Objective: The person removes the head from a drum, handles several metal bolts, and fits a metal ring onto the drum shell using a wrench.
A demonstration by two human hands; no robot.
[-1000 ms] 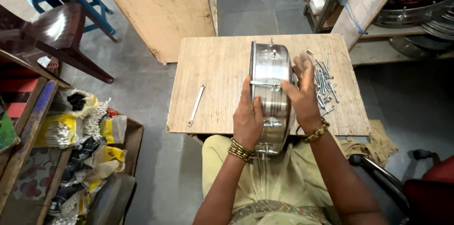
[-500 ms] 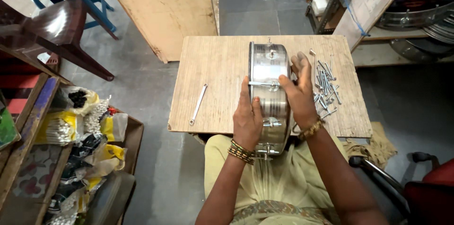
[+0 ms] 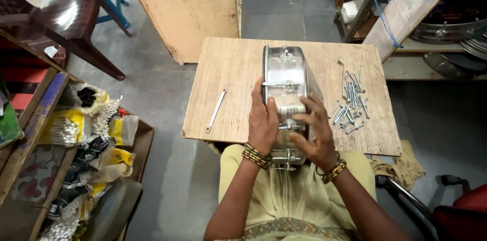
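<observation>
Head view: your left hand (image 3: 264,119) lies flat against the left side of the metal drum shell (image 3: 285,89), fingers together and pointing away from you, palm pressed to the shiny wall. That grip matches the picture from half a second ago. Your right hand (image 3: 313,132) has changed: earlier it sat higher on the right rim with the fingers reaching up toward the far end; now it has dropped closer to you and turned inward, fingers spread and curled over the front of the shell, the fingertips (image 3: 297,118) touching the wall just above one of the small metal lugs (image 3: 289,125). It pinches nothing that can be seen.

The drum shell stands on its edge on the wooden bench (image 3: 228,68), its near end hanging over the bench edge above your lap. It looks to be in the same place as before, running straight away from you down the middle of the bench.

To the right of the shell, near your right hand but apart from it, lies the loose heap of long bolts (image 3: 351,96), unmoved. To the left, well apart from your left hand, the small wrench (image 3: 215,110) lies on the bench at the same slant as before.

Bangles (image 3: 256,155) sit on your left wrist.
</observation>
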